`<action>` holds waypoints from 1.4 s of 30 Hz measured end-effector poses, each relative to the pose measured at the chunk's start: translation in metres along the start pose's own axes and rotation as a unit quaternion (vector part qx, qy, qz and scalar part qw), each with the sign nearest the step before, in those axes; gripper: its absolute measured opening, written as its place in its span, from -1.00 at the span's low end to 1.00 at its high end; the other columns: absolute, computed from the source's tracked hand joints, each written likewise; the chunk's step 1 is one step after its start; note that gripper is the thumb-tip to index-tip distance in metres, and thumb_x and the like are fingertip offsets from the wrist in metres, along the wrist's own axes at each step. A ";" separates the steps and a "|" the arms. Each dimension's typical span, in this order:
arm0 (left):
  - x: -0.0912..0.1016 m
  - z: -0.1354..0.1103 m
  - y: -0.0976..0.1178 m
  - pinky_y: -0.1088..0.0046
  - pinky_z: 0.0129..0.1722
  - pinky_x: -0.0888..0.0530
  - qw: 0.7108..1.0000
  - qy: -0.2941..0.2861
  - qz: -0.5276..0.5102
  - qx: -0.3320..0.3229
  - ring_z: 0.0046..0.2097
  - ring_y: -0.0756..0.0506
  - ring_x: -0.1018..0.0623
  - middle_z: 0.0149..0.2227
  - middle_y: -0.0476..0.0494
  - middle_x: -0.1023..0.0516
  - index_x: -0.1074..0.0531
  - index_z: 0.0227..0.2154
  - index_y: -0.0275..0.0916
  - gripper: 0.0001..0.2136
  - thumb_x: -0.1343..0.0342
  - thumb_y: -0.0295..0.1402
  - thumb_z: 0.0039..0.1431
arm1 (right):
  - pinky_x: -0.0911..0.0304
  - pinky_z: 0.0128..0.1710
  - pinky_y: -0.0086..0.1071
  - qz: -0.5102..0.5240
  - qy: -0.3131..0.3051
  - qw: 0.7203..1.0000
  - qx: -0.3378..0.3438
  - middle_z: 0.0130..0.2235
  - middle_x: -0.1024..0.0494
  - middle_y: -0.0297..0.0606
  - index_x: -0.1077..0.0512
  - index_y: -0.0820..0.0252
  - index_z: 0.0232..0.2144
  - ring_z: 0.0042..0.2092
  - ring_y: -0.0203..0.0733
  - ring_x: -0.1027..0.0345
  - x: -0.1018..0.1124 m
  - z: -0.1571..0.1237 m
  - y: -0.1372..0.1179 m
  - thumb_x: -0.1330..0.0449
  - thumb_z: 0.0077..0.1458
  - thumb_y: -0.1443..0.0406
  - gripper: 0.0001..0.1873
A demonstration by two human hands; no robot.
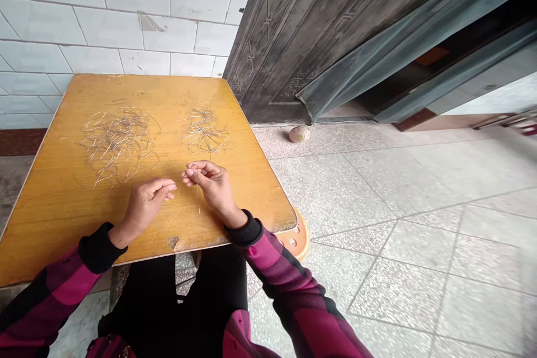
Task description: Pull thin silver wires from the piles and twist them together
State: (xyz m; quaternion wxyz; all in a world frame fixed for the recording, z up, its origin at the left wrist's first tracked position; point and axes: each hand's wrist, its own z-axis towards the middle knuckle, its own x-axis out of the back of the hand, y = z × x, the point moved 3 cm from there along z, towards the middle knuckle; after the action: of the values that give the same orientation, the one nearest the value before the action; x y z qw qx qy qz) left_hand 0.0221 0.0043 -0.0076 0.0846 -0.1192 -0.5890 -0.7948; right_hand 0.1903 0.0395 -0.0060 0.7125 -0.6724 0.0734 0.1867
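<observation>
Both hands work over a small yellow wooden table [62, 207]. My left hand [145, 204] is closed in a pinch on one end of a thin silvery wire. My right hand [210, 179] is also closed, fingers curled and pinching the same thin wire [197, 190], whose end hangs down towards the tabletop. The two hands nearly touch at the fingertips. A large loose heap of thin wires [115, 142] lies on the table beyond my left hand. A smaller heap of wires [205, 131] lies beyond my right hand.
A white tiled wall [104, 17] stands behind the table. A dark metal door [319, 28] is at the back right. An orange plastic stool [297, 238] shows under the table's right corner. A small round object [299, 133] lies on the stone-tiled floor [419, 235].
</observation>
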 end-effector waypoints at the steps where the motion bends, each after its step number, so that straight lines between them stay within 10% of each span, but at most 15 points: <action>1: 0.000 0.000 -0.001 0.53 -0.42 -0.54 1.000 -0.003 -0.001 -0.002 -0.44 -0.02 -0.60 -0.41 -0.08 -0.64 -0.56 -0.34 -0.26 -0.85 -0.14 -0.31 0.18 | -0.40 -0.41 -0.44 -0.002 0.004 1.000 0.005 -0.43 -0.61 -0.37 -0.51 0.16 -0.38 -0.45 -0.35 -0.47 0.000 0.000 0.000 -0.43 -0.10 0.15 -0.73; 22: 0.005 0.008 0.010 0.59 -0.55 -0.35 0.994 -0.046 -0.035 0.097 -0.58 0.07 -0.42 -0.55 -0.03 -0.53 -0.47 -0.49 -0.27 -0.80 -0.12 -0.28 0.15 | -0.34 -0.52 -0.56 0.015 0.050 0.998 -0.030 -0.52 -0.56 -0.42 -0.42 0.18 -0.49 -0.53 -0.41 -0.41 0.011 0.011 0.002 -0.42 -0.14 0.22 -0.74; 34: 0.013 0.025 -0.008 0.68 -0.70 0.02 0.872 -0.076 -0.355 0.328 -0.71 0.21 -0.06 -0.69 0.14 -0.22 -0.27 -0.61 -0.28 -0.79 -0.23 -0.39 -0.12 | -0.44 -0.44 -0.61 0.163 -0.082 0.953 -0.241 -0.40 -0.63 -0.36 -0.51 0.24 -0.35 -0.47 -0.44 -0.49 0.015 0.013 0.013 -0.43 -0.14 0.35 -0.75; 42: 0.020 0.026 -0.010 0.65 -0.69 0.03 0.907 -0.082 -0.288 0.296 -0.69 0.20 -0.07 -0.67 0.08 -0.24 -0.27 -0.66 -0.29 -0.77 -0.23 -0.38 -0.11 | -0.44 -0.19 -0.34 -0.126 -0.028 0.989 0.073 -0.14 -0.56 -0.29 -0.49 0.04 -0.12 -0.20 -0.29 -0.47 0.027 0.008 -0.006 -0.34 0.04 0.22 -0.69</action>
State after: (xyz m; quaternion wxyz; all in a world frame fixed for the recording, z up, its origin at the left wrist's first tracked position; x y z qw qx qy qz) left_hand 0.0024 0.0318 -0.0042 -0.1652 0.0210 -0.8109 -0.5610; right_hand 0.2156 0.0520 -0.0093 0.7793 -0.6170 -0.0179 0.1083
